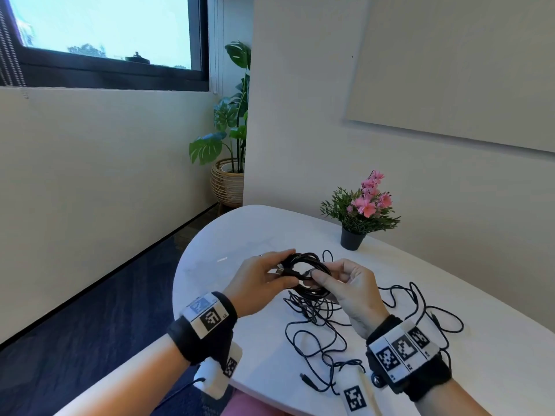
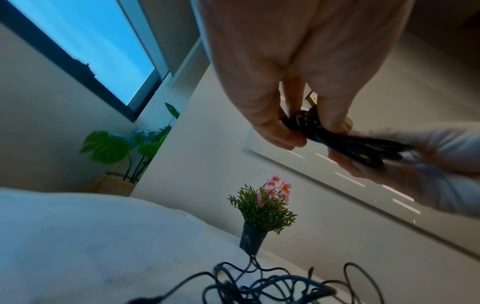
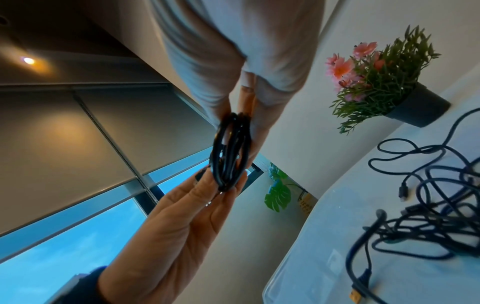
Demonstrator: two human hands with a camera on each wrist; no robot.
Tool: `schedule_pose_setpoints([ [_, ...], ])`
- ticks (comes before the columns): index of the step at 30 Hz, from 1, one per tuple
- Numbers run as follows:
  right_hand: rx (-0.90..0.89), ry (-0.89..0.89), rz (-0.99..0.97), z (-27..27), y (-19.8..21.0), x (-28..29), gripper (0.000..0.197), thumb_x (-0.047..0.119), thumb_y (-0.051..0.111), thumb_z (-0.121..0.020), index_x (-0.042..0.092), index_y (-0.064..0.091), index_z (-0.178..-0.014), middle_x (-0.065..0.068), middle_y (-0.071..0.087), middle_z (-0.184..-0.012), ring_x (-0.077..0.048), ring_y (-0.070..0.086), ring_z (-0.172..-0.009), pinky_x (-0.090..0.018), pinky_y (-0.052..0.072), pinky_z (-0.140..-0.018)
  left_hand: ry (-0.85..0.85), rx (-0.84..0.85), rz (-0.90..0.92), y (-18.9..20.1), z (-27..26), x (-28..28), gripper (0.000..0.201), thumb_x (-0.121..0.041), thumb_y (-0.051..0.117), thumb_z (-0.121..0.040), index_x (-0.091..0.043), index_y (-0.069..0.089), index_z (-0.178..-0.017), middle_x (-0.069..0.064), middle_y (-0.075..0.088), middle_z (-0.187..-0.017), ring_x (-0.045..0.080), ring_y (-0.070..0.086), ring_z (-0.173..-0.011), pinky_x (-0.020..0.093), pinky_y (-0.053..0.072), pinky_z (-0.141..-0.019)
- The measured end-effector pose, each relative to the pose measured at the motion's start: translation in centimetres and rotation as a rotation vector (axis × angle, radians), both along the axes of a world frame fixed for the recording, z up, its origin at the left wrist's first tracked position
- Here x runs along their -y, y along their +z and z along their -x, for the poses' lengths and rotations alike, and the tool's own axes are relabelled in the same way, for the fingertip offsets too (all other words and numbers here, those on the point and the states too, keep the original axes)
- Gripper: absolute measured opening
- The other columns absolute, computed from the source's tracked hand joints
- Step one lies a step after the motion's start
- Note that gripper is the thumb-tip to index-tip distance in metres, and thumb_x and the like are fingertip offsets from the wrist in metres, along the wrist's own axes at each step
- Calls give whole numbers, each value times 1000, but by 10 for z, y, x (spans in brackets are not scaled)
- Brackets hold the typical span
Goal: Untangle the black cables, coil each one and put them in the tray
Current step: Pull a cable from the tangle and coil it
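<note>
White table (image 1: 246, 235) is sitting with its rounded end pointing toward the corner, far edge just beside the wall. Small flower plant (image 1: 362, 210) in a black pot, pink blooms, is standing upright on the table near the wall. Large monstera (image 1: 229, 124) in a woven basket is standing on the floor in the corner, beyond the table. Dark-framed window (image 1: 102, 28) is showing bright sky at upper left. Pale board (image 1: 462, 64) is hanging on the right wall. Dark blue carpet (image 1: 90, 319) is covering the floor left of the table. Ceiling light (image 3: 28, 60) is glowing in the right wrist view.
</note>
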State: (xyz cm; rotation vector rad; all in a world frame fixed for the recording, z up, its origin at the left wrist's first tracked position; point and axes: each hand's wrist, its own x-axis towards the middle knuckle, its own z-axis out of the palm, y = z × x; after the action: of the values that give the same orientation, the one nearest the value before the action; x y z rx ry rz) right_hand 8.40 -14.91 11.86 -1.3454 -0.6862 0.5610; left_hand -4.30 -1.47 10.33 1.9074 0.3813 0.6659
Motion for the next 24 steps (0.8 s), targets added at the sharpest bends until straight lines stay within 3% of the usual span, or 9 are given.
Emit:
schedule_pose_setpoints([
  [5,334,-42,88,-10,0,-1,10,8,76,-76,13,68,-80,-7,73,-76,-25,71,-66,-36,58,-62,14,124,142,5,1,0,45,-2,66,-84,-19,58,-124,1,70,-107,0,65,-95,16,48,-91],
  [8,395,-44,89,-11,-2,-1,10,12,77,-76,18,68,-78,-7,73,-75,-27,71,-67,-40,59,-64,14,166,226,3,3,2,41,-2,66,-83,-23,61,-118,0,72,-103,7,67,-98,20,49,-92],
  [11,326,-2,68,-11,-2,1,10,6,76,-76,13,69,-79,-8,73,-73,-23,70,-66,-37,58,-64,2,210,178,2,9,1,37,-1,68,-80,-23,65,-110,0,74,-100,11,69,-95,19,51,-87],
  [16,264,43,59,-13,-3,1,19,2,77,-73,20,72,-73,-11,73,-77,-22,67,-69,-39,59,-68,10,259,184,0,17,3,33,-4,73,-73,-20,71,-102,-2,75,-96,13,70,-92,20,53,-85],
  [21,43,85,-7,-2,-8,-5,14,-3,73,-73,8,70,-81,-4,72,-70,-13,66,-61,-22,54,-55,81,399,367,4,17,1,23,4,77,-58,3,71,-81,6,75,-89,21,72,-83,24,57,-73],
  [24,-2,105,-17,2,-12,-13,11,0,71,-77,6,71,-86,0,71,-67,-11,66,-60,-20,53,-54,83,306,357,5,22,-11,21,11,75,-65,5,67,-83,4,75,-91,18,72,-83,23,55,-71],
])
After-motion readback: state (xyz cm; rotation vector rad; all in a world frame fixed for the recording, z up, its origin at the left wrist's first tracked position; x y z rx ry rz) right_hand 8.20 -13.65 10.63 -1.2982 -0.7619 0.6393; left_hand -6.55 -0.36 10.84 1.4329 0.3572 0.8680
